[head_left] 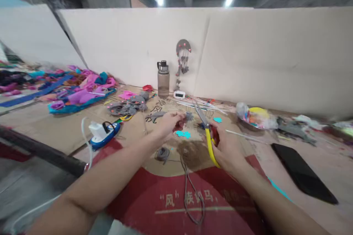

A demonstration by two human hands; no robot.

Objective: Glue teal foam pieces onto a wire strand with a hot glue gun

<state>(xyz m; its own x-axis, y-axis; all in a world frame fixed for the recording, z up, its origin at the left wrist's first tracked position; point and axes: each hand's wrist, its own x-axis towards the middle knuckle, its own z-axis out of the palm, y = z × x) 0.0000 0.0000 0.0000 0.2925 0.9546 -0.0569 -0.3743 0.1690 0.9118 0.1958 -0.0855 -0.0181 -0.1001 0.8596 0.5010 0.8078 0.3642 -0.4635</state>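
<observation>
Over the middle of the cardboard-covered table, my left hand point(173, 121) is closed, its fingertips pinching a small grey felt-like piece point(189, 116). My right hand point(224, 143) grips yellow-handled scissors point(210, 148), their blades pointing up and away from me, just right of the grey piece. The blades look close together and apart from the piece. Bright cyan cut-outs lie below my left fingertips point(183, 134) and beyond the scissors point(217, 120). Nearer me rests a small coil of grey cord point(162, 153), and a loop of cord point(190, 205) trails over the red print.
A water bottle point(163, 84) and small white digital clock point(179, 94) stand by the back panel, where a grey hanging ornament point(183, 53) is fixed. Grey felt pieces point(129, 106), a blue power strip point(104, 136) and colourful scraps point(88, 90) lie left; a bowl point(252, 125) and phone point(303, 172) right.
</observation>
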